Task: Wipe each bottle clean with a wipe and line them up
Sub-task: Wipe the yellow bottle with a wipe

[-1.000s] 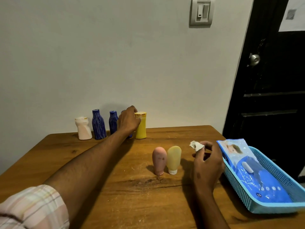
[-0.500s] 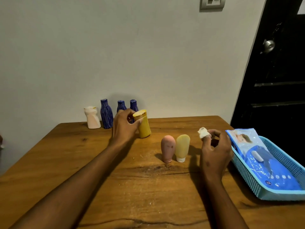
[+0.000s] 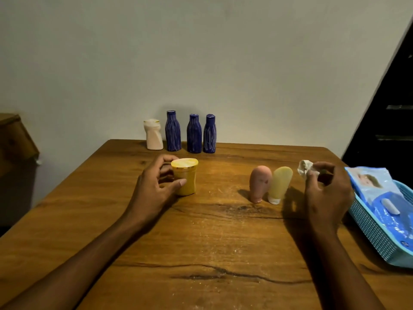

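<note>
**A:** What is your left hand (image 3: 154, 189) doing?

**B:** Your fingers and thumb are curled round the yellow bottle (image 3: 185, 176). The thumb lies across its near side and the fingers wrap behind it just under the cap. The bottle is upright, with its base at or just above the wooden table (image 3: 201, 242); you cannot tell from here whether it touches.

**A:** And your right hand (image 3: 327, 193)?

**B:** It pinches a crumpled white wipe (image 3: 305, 167) between the thumb and fingertips, held up above the table. The other fingers are loosely bent, and the back of the hand faces you.

**A:** Where are the rest of the bottles?

**B:** Four stand in a row at the far edge against the wall: a white bottle (image 3: 153, 134) on the left, then three blue bottles (image 3: 194, 133) close side by side. Your yellow bottle is well in front of that row, nearer to you. Between your two hands stand a pink tube (image 3: 260, 184) and a pale yellow tube (image 3: 279, 185), both cap down and touching each other.

**A:** Anything by your right hand?

**B:** A blue basket (image 3: 371, 229) sits at the table's right edge, just beside your right wrist, with a blue wipes pack (image 3: 380, 198) leaning inside it.
</note>
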